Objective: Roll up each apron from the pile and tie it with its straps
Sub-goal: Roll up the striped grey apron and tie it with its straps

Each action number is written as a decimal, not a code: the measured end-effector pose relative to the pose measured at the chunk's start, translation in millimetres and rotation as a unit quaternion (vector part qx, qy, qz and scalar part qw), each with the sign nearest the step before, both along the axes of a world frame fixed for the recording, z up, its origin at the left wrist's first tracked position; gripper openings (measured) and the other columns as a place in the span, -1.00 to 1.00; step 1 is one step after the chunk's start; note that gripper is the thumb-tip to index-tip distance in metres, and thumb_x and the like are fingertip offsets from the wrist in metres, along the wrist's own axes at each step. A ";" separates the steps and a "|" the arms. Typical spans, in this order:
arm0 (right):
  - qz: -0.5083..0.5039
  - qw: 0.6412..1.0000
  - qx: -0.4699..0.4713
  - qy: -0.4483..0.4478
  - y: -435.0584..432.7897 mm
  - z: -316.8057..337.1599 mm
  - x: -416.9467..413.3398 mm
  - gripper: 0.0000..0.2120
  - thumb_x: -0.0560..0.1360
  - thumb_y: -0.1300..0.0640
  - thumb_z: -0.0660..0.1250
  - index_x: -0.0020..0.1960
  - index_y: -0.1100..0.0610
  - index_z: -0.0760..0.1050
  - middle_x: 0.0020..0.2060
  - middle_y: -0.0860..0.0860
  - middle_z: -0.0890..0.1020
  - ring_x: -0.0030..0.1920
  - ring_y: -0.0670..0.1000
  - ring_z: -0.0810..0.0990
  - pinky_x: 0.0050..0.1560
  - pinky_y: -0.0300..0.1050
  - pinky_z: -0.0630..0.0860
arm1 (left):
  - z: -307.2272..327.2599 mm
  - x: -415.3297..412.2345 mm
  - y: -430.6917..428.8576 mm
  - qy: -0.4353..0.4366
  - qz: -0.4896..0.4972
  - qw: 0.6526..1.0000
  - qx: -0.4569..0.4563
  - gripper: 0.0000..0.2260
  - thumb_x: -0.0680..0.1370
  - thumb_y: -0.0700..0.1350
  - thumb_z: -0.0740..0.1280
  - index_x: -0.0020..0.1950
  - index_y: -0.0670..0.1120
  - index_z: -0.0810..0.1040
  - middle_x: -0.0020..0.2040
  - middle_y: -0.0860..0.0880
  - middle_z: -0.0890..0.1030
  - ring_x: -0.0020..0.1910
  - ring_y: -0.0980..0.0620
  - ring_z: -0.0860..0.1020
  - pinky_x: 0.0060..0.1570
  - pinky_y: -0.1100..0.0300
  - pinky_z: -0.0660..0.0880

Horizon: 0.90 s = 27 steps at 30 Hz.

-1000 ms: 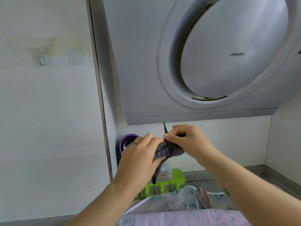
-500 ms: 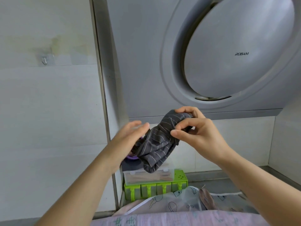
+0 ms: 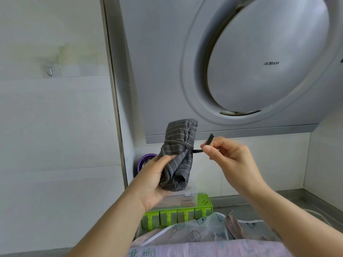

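Observation:
A dark grey apron with thin white stripes (image 3: 177, 154) is rolled into an upright bundle, held in the air in front of the range hood. A dark strap (image 3: 196, 150) is wound round its middle and runs taut to the right. My left hand (image 3: 156, 180) grips the lower part of the roll from the left. Thumb and fingers of my right hand (image 3: 225, 156) pinch the strap's free end, whose tip sticks up above the fingers. At the bottom lie more aprons: a pale printed one (image 3: 209, 231) and a pinkish one (image 3: 204, 250).
A large grey range hood (image 3: 241, 62) hangs just behind and above the roll. A green drawer organiser (image 3: 176, 216) with a clear box on top stands on the counter below, with a purple-rimmed container (image 3: 146, 158) behind my left hand. White tiled wall fills the left.
The roll has turned upright, with the strap now wound round it. My left hand has closed on its lower part. My right hand has let go of the fabric and pulled the strap end rightward.

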State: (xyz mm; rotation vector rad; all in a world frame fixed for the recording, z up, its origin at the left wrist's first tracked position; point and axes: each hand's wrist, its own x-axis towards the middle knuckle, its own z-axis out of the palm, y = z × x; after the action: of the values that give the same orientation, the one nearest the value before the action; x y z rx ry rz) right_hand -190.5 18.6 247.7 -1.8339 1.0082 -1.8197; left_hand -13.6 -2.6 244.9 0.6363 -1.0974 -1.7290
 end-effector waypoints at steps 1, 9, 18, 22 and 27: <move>0.022 0.999 0.016 -0.019 0.7 -0.7 -0.4 -0.87 0.36 -0.02 0.35 -0.28 0.03 0.58 -0.29 0.02 0.63 -0.30 -0.09 0.49 -0.21 -0.31 0.42 | -1.6 1.0 -1.1 0.001 0.009 1.000 -0.004 -0.72 0.32 -0.16 0.38 0.01 -0.12 0.66 -0.10 -0.13 0.68 -0.23 -0.01 0.65 -0.26 0.12 0.60; 0.063 0.991 0.009 0.120 24.8 19.1 -1.2 -0.86 0.44 0.07 0.34 -0.20 0.15 0.52 -0.38 -0.15 0.60 -0.33 -0.21 0.52 -0.22 -0.43 0.41 | -3.7 -0.1 5.8 -0.054 0.085 0.992 -0.075 -0.77 0.52 -0.20 0.32 0.16 -0.04 0.57 -0.11 -0.10 0.69 -0.19 -0.01 0.66 -0.30 0.15 0.56; -0.119 0.986 -0.077 0.083 14.1 28.6 16.1 -0.80 0.44 0.17 0.44 -0.27 -0.07 0.52 -0.33 -0.13 0.61 -0.27 -0.10 0.53 -0.23 -0.31 0.45 | 6.5 -26.0 13.6 -0.193 0.197 0.931 -0.237 -0.58 0.34 0.06 0.37 0.20 0.17 0.47 -0.04 0.05 0.66 -0.04 -0.09 0.66 0.00 -0.22 0.57; -0.135 0.987 -0.080 0.033 5.7 21.9 23.1 -0.86 0.43 0.21 0.45 -0.24 0.01 0.57 -0.33 -0.09 0.63 -0.29 -0.09 0.56 -0.20 -0.26 0.51 | 7.1 -29.6 15.5 -0.210 0.230 0.915 -0.256 -0.60 0.38 0.03 0.37 0.20 0.19 0.41 -0.06 0.10 0.63 -0.05 -0.02 0.65 -0.02 -0.17 0.58; -0.124 0.989 -0.073 -0.026 -2.1 25.3 27.2 -0.80 0.42 0.23 0.45 -0.26 -0.03 0.55 -0.36 -0.11 0.60 -0.33 -0.14 0.53 -0.20 -0.31 0.49 | 16.5 -31.2 13.2 -0.209 0.252 0.908 -0.262 -0.64 0.51 -0.13 0.37 0.23 0.14 0.38 -0.05 0.13 0.60 -0.03 0.00 0.63 -0.01 -0.16 0.58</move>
State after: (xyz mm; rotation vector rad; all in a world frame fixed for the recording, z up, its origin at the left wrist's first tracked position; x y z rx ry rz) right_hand -163.3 16.5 273.0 -1.7975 1.1556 -2.1273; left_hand -44.7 10.6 261.4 0.8695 -1.4636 -0.8171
